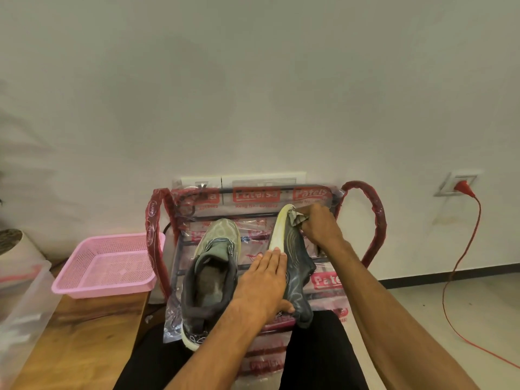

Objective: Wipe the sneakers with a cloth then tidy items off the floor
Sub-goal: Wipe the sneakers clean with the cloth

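Plain white wall behind, pale floor (pixel 422 305) below, viewed from above past knees in black trousers (pixel 318 347). Against the wall, a metal rack (pixel 253 205) wrapped in clear plastic with red lettering. On the rack, two sneakers: green sneaker (pixel 209 277) upright on the left, opening upward; dark sneaker (pixel 298 266) just beside it on the right, tipped on edge, pale sole facing left. Steadied the dark sneaker with the left hand (pixel 264 282), fingers straight and flat along the sole, thumb hooked round the heel end. Clutched a grey cloth (pixel 297 219) in the right hand (pixel 318 228), fingers curled tight on it, and pressed it to the toe of the dark sneaker. Left of the rack, a pink basket (pixel 107 266) on a wooden bench (pixel 78 333). To the right, a red cable (pixel 461 263) trailing over the floor from a wall socket (pixel 457 182).

Wiping step in hand, by the look of it; tidying not yet begun. Next, probably: cloth drawn back along the upper toward the heel, left hand kept firm to stop any tipping.
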Demonstrator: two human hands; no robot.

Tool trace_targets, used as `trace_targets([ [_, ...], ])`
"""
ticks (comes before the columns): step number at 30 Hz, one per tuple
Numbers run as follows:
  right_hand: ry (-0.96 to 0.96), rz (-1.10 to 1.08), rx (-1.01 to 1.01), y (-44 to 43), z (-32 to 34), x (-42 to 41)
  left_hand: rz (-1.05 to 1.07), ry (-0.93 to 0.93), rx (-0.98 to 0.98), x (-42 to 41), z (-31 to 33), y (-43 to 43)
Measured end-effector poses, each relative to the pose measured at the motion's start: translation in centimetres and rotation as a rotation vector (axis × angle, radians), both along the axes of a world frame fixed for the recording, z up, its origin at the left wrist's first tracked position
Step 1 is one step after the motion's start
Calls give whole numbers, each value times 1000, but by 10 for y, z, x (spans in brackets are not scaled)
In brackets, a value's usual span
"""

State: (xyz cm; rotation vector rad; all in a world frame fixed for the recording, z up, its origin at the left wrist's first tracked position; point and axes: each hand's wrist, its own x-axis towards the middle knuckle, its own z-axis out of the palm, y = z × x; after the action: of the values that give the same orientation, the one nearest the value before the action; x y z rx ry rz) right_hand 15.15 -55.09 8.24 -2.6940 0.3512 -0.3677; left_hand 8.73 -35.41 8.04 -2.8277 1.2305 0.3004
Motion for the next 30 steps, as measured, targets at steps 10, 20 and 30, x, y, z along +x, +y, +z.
trace_targets([
  [10, -92, -117, -94, 14, 2, 16, 18, 11, 16, -1, -1, -2],
  [20, 76, 279, 29, -6, 10, -31, 17, 19, 25, 0, 2, 0],
  [30, -27, -113, 52, -1, 2, 7, 12, 3, 53, -1, 2, -2],
])
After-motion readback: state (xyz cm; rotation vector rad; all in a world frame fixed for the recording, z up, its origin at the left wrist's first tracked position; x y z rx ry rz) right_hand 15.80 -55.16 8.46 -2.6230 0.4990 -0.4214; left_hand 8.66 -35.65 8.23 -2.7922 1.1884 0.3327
